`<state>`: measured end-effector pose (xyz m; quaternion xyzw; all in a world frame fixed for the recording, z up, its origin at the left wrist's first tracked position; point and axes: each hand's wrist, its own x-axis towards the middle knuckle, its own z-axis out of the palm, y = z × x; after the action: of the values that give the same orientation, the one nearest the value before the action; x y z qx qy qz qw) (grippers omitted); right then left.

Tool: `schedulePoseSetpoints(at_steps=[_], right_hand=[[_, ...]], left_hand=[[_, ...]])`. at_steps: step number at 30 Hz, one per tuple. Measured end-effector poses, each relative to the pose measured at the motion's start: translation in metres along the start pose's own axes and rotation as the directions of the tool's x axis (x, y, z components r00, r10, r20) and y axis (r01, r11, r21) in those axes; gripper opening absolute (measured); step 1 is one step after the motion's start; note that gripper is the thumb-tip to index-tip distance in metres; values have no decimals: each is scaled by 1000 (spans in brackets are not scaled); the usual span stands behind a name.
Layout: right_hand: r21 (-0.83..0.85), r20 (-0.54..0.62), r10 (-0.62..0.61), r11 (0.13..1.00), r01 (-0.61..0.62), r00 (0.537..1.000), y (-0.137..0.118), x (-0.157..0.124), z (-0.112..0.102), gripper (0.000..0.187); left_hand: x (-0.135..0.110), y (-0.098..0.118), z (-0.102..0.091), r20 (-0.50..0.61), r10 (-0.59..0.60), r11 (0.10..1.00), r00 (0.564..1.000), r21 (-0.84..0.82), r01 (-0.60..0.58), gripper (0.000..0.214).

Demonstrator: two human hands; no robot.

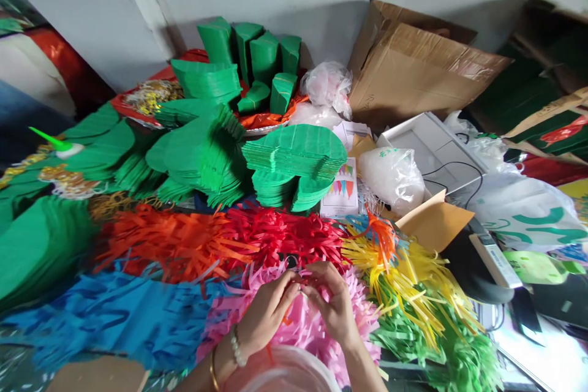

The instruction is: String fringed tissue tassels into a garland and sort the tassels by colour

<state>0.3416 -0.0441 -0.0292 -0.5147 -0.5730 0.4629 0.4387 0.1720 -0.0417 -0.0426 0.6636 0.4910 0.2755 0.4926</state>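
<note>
My left hand (267, 305), with a beaded bracelet and a gold bangle at the wrist, meets my right hand (334, 301) over a heap of pink paper fringe (358, 318). Thumbs and fingers of both hands are pinched together at a small spot. Whatever they grip there is too small and covered to name. Just beyond the fingertips lies red fringe (271, 236). Below the wrists is the pale rim of a translucent container or bag (294, 358), with a thin orange strand near it.
Blue fringe (124, 318) and orange fringe (179, 239) spread leftward; yellow fringe (413, 282) and green fringe (468, 355) lie right. Behind stand stacks of green leaf-shaped pieces (298, 150), plastic bags (392, 177), a white box (427, 147) and a cardboard carton (413, 73).
</note>
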Motion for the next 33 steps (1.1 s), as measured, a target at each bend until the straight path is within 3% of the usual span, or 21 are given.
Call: schedulePoseSetpoints(at_steps=[4,7,12,15,20,23,26,28,29,30,31,33], right_hand=[[-141,-58,-104,985,95,993,-5,-5,-3,12],[-247,-104,-160,960,131,982,-11,-11,-4,17],[-296,-164,-141,951,88,976,-21,-16,-13,15],[-332,-162,-137,940,77,977,-22,-16,-17,16],[-313,-243,-117,949,36,963,-12,-10,-27,13],[-124,-361,-13,992,-34,932,-6,2,-49,13],[97,-486,78,995,-36,871,-2,25,-92,17],[9,-601,33,999,-35,799,2,47,-130,20],[-123,-614,-19,990,-72,789,4,60,-150,22],[-308,-592,-78,942,-136,802,6,74,-169,21],[-533,-540,-108,811,-240,835,10,90,-187,19],[-855,-413,-45,364,-370,910,18,123,-215,18]], left_hand=[[6,-2,1,3,-18,990,1000,-143,18,27],[13,1,2,78,-53,943,995,-323,76,30],[26,15,4,168,-134,843,977,-499,201,26],[33,20,7,197,-112,794,974,-571,207,25],[38,12,21,266,-99,734,959,-631,251,31],[33,-3,43,352,-104,783,930,-547,295,37],[26,-20,67,387,-95,895,917,-370,248,33],[21,-30,75,398,-83,934,913,-287,210,28],[19,-34,76,397,-83,947,914,-253,196,24],[17,-39,74,388,-83,962,918,-209,176,18],[15,-44,70,376,-84,975,923,-160,154,12],[10,-53,61,352,-84,991,932,-64,113,7]])
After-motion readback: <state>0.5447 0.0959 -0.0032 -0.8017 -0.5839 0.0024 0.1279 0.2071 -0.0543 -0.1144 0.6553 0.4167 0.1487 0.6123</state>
